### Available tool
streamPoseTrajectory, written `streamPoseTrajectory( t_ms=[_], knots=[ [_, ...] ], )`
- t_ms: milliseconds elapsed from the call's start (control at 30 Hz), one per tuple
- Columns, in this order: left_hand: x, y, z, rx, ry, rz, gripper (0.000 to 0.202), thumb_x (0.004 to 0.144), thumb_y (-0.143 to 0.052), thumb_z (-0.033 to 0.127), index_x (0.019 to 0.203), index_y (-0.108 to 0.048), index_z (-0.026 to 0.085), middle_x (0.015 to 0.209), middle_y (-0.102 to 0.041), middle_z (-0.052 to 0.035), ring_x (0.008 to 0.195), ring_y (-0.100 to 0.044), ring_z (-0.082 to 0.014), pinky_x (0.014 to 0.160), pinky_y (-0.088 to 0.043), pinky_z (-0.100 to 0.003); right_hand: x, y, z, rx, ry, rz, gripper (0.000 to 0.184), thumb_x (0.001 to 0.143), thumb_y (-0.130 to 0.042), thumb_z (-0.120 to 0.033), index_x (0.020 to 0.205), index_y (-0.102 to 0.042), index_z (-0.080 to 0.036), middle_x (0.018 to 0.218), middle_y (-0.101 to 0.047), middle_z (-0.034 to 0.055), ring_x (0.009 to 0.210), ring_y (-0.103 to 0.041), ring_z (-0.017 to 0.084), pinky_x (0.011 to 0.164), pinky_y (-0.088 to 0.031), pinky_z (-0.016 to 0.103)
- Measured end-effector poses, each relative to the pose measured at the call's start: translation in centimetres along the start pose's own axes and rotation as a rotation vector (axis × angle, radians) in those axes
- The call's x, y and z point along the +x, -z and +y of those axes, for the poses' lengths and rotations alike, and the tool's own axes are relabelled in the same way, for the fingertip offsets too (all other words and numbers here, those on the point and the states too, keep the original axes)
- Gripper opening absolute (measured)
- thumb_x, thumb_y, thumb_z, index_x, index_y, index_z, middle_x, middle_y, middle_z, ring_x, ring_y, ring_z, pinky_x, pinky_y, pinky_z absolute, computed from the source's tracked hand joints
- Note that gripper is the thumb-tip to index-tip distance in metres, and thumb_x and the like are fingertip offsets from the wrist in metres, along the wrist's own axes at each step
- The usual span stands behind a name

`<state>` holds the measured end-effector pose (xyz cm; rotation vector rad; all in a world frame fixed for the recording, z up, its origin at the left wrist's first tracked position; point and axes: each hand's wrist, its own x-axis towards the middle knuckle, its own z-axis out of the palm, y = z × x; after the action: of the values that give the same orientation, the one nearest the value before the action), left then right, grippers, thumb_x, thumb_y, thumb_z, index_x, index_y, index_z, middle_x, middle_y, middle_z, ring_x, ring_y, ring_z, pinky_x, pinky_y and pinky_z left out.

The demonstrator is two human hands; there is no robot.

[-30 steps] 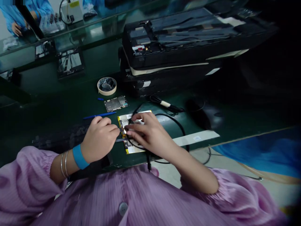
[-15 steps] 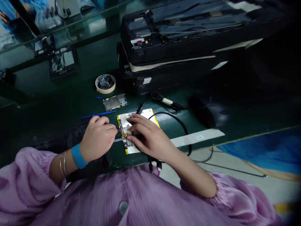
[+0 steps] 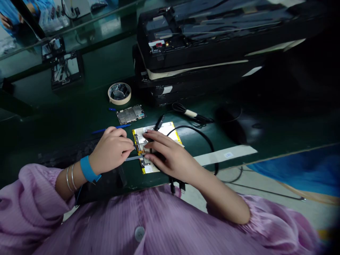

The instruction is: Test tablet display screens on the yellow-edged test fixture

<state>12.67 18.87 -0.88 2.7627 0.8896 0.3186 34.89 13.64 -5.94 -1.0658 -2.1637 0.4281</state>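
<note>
Curling inward, the left hand [image 3: 111, 150] has its fingertips drawn together just beside the left edge of the white pack [image 3: 168, 129]; whether anything is pinched between them cannot be told. The right hand [image 3: 172, 156] spreads over the pack's middle, fingers bent and tips apart, hiding much of its surface; whether every tip touches is unclear. The pack lies on the bench [image 3: 103, 56] between the two hands, yellow along its edges. A grey strip [image 3: 132, 158] reaches the pack from its left, its far end lost near the right thumb.

A black cable [image 3: 202, 132] loops out to the pack's right and disappears beneath the right hand; a black plug [image 3: 159, 122] lies at the pack's far edge. Left of the pack, the blue pen [image 3: 99, 131] is partly covered by the left hand. Beyond the pack sit a circuit board [image 3: 130, 114], a blue cap [image 3: 112, 109] and a tape roll [image 3: 120, 102] with parts inside, hard to make out. Well beyond and right of the pack, the black stack [image 3: 191, 63] fades into darkness. Far beyond the pack to the left, a co-worker's hand [image 3: 5, 22] is cut off by the frame.
</note>
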Motion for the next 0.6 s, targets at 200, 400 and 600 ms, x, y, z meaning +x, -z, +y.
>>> streamPoseTrajectory(
  t_ms=[200, 400, 600],
  knots=[
    [0.09, 0.14, -0.19, -0.034, -0.003, -0.016, 0.023, 0.09, -0.06, 0.015, 0.074, -0.073, 0.024, 0.086, -0.079, 0.0053, 0.087, -0.058, -0.018, 0.085, -0.037, -0.037, -0.19, -0.08, 0.29, 0.007, -0.009, -0.009, 0.016, 0.098, -0.055, -0.028, 0.101, -0.064, -0.017, 0.128, -0.064, 0.0206, 0.127, -0.057, 0.032, 0.104, -0.052, 0.053],
    [0.14, -0.01, -0.14, -0.065, 0.011, 0.004, 0.02, 0.09, -0.061, 0.016, 0.074, -0.072, 0.023, 0.083, -0.079, 0.0054, 0.084, -0.058, -0.0177, 0.082, -0.037, -0.036, -0.09, -0.01, 0.31, 0.0, 0.033, -0.019, 0.017, 0.098, -0.054, -0.026, 0.102, -0.066, -0.015, 0.128, -0.064, 0.0206, 0.124, -0.059, 0.031, 0.105, -0.051, 0.052],
    [0.24, -0.38, -0.09, -0.09, 0.041, 0.057, 0.018, 0.086, -0.064, 0.013, 0.074, -0.073, 0.022, 0.077, -0.077, 0.0055, 0.08, -0.058, -0.017, 0.08, -0.039, -0.035, -0.27, -0.12, 0.62, -0.022, 0.055, -0.048, 0.023, 0.099, -0.051, -0.025, 0.112, -0.068, -0.016, 0.129, -0.063, 0.0198, 0.125, -0.058, 0.03, 0.104, -0.05, 0.053]
  ],
)
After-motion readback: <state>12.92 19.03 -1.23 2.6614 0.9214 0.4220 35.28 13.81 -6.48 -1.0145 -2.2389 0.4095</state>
